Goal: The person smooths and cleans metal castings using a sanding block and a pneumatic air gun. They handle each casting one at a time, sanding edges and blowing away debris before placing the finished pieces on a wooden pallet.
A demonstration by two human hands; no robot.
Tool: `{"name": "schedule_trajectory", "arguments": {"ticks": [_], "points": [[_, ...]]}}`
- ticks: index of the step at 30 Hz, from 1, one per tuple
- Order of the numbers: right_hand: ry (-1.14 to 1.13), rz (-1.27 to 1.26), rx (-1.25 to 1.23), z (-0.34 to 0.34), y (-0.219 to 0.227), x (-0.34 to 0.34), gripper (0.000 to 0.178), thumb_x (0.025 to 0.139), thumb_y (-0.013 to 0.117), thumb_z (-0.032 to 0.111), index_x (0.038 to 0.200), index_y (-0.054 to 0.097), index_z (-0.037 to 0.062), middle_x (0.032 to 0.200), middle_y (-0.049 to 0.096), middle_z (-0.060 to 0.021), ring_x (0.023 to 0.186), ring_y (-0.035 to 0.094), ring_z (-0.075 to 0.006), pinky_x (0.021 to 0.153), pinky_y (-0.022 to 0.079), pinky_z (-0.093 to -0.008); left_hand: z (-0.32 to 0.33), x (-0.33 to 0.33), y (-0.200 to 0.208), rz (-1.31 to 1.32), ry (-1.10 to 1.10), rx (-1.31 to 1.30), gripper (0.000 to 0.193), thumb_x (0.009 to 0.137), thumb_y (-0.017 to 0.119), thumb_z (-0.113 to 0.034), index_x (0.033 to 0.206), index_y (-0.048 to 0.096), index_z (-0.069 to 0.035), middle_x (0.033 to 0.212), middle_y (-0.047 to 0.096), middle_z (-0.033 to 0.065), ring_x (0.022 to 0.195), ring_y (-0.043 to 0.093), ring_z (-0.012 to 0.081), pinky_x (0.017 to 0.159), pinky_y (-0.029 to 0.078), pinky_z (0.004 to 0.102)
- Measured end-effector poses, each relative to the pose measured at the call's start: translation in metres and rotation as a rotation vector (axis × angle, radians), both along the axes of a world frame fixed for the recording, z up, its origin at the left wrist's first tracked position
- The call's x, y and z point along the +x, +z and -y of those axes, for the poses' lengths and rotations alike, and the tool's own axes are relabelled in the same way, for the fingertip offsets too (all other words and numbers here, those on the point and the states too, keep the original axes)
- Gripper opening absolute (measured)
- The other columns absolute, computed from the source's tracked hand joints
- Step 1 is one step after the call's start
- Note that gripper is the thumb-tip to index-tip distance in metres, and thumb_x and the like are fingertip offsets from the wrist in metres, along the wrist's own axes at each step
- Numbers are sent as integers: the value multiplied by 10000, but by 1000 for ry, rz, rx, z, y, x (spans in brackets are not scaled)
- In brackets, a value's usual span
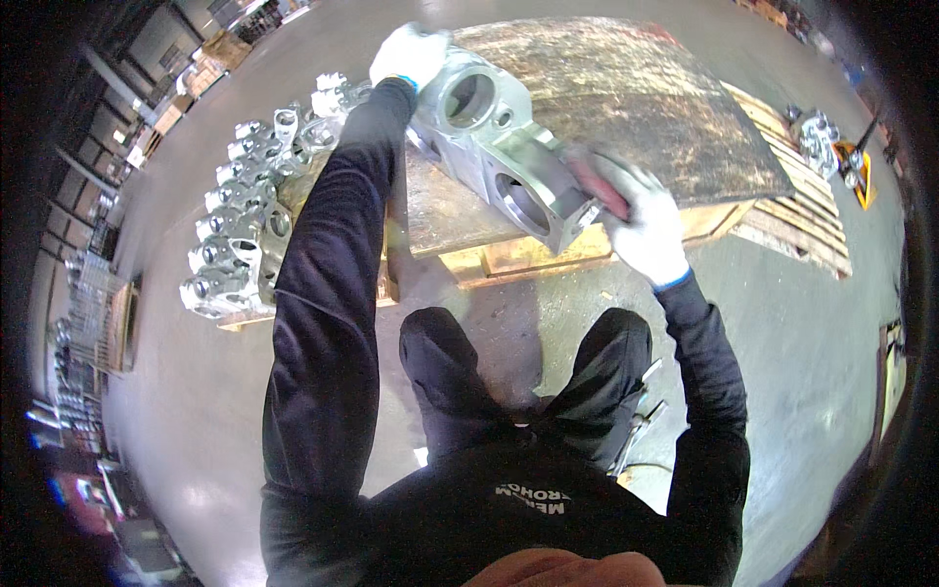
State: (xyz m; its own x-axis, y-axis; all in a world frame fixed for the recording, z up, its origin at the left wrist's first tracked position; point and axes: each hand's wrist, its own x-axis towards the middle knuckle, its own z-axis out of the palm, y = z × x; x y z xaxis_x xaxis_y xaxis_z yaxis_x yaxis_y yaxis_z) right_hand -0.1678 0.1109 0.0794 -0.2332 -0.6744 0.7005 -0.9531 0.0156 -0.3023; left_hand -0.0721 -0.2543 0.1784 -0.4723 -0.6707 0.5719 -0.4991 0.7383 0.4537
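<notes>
A large silver metal casting (pixel 482 142) with round bores lies tilted across the near left part of a worn wooden work top. My left hand (pixel 409 59), in a white glove, grips its far end; the fingers are washed out by glare. At the near right end my right hand (pixel 648 227), also gloved in white, is closed on a dark red pad (pixel 602 184). The pad is pressed against the casting's side or very close to it; blur hides the exact contact. My knees sit below the front edge of the work top.
Several similar castings (pixel 245 220) stand in rows on a pallet at the left. The wooden work top (pixel 626 127) stretches away to the right. Beyond it lie a slatted pallet (pixel 797 210) and an orange pallet jack (pixel 857 176) beside more metal parts.
</notes>
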Motion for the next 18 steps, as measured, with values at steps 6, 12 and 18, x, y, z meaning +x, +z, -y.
{"name": "schedule_trajectory", "arguments": {"ticks": [6, 12, 18], "points": [[125, -546, 12, 127, 43, 1, 570, 690, 661, 150, 1259, 641, 172, 1275, 644, -9, 839, 617, -296, 774, 536, -376, -9, 5, 4, 0, -17, 24, 527, 811, 596, -479, 1052, 725, -28, 1054, 698, 242, 1038, 657, 411, 939, 500, 422], [-5, 138, 119, 148, 30, 63, 473, 769, 642, 177, 1233, 682, 100, 1022, 721, -188, 831, 707, -311, 790, 557, -371, -18, 5, 10, 51, 38, 15, 506, 795, 571, -452, 1024, 738, -33, 1035, 701, 238, 1029, 665, 400, 920, 511, 421], [506, 1977, -458, 172, 46, 77, 202, 835, 601, 205, 952, 615, 41, 588, 536, -31, 470, 499, -173, 478, 396, -254, -24, 9, 15, 71, 38, 108, 509, 813, 540, -461, 1077, 717, -64, 1116, 683, 214, 1068, 637, 397, 925, 507, 448]]}}
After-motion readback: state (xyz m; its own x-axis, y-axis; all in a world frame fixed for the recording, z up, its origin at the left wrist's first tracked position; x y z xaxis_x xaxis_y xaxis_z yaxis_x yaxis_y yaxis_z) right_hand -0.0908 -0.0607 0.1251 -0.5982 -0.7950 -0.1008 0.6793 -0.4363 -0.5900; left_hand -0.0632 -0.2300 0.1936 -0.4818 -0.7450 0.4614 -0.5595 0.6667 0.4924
